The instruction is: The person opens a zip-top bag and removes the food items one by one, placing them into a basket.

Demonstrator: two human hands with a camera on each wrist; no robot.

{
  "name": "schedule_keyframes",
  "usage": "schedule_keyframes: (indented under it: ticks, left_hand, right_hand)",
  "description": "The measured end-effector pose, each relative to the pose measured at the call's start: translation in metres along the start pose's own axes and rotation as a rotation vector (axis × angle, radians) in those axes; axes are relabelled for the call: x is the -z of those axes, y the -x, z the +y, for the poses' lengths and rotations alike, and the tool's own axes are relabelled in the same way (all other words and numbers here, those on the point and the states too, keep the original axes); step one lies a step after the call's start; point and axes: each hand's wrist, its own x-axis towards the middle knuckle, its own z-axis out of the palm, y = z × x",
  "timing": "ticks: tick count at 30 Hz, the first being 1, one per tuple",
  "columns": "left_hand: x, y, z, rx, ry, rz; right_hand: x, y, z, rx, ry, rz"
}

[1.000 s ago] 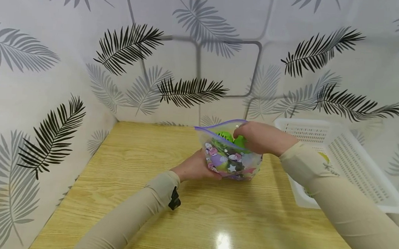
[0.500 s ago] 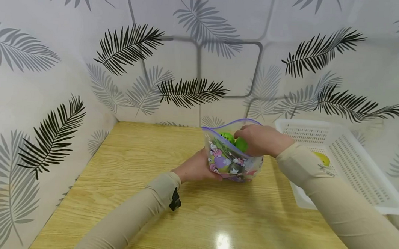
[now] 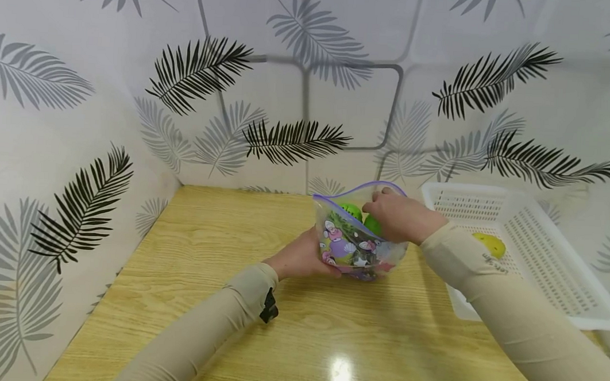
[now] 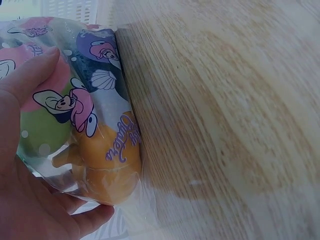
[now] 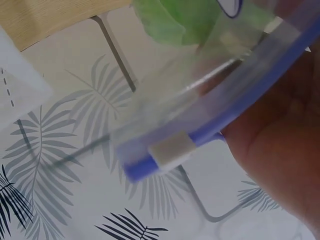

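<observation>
A clear zip bag (image 3: 351, 247) with a purple rim and cartoon print stands open-mouthed on the table. My left hand (image 3: 304, 256) grips its lower left side, with thumb and fingers around it in the left wrist view. Through the film there shows an orange-yellow rounded thing (image 4: 107, 167) with a stub. A bright green dark-marked thing (image 3: 352, 211) and a darker green rounded thing (image 3: 373, 224) sit near the mouth. My right hand (image 3: 399, 215) reaches into the mouth, fingers bent above the darker one; whether they hold it is hidden. A white slider (image 5: 171, 150) sits on the purple zip.
To the right, a white perforated basket (image 3: 564, 273) stands on the wooden table (image 3: 220, 226), partly behind the right sleeve. A yellow rounded thing (image 3: 490, 244) lies in it. Patterned cloth (image 3: 340, 112) walls off the back and left.
The bag has shifted slightly right, with my left hand still on it. My right hand has drawn a little right and its fingers show more above the green thing. The yellow thing is more exposed.
</observation>
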Motion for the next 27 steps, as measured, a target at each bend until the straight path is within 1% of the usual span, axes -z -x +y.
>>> schedule_keyframes:
  ticks: [5,8,14,18,22,27]
  left_hand:
    - [0.0,0.0,0.0,-0.013,-0.006,0.002]
    - [0.0,-0.001,0.0,-0.019,-0.009,0.002]
    - [-0.001,0.0,0.0,-0.003,-0.031,-0.001]
    - [-0.001,0.0,0.0,-0.001,-0.034,-0.008]
    - [-0.001,0.0,0.0,-0.004,-0.044,-0.008]
    - [-0.001,0.001,0.001,0.002,-0.075,-0.004]
  right_hand:
    - [-0.005,0.002,0.003,0.005,0.066,0.048]
    - [-0.007,0.003,0.004,0.01,0.06,0.07]
    - [-0.007,0.008,0.003,0.021,0.023,0.089]
    - [-0.006,0.013,0.004,0.031,0.003,0.127]
    - [0.0,0.021,0.006,0.048,-0.03,0.198]
    - [0.014,0.036,0.013,0.031,-0.12,0.265]
